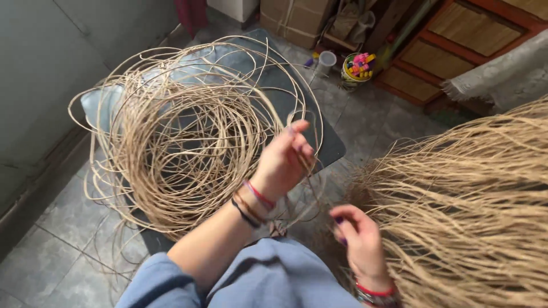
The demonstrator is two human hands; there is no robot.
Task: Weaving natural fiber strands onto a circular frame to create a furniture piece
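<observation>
Two heaps of fibre crowd the grey tiled floor (63, 251): a loose tan cane coil (182, 142) on a dark mat (325, 142) and a straw-coloured bundle (468, 211) at right. Beside the coil, the left hand (282, 159) pinches a thin strand. The right hand (357, 239), fingers curled, touches the bundle.

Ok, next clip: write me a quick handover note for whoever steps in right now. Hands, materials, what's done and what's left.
Left hand: raised over the loose coil of cane, fingers pinched on a thin strand.
Right hand: lower, beside the bundle of straight fibres, fingers curled; whether it grips a strand is unclear.
The coil lies on a dark mat on the tiled floor.
Done: nothing woven shows.
Left: coil is tangled, with only one strand picked out.
</observation>
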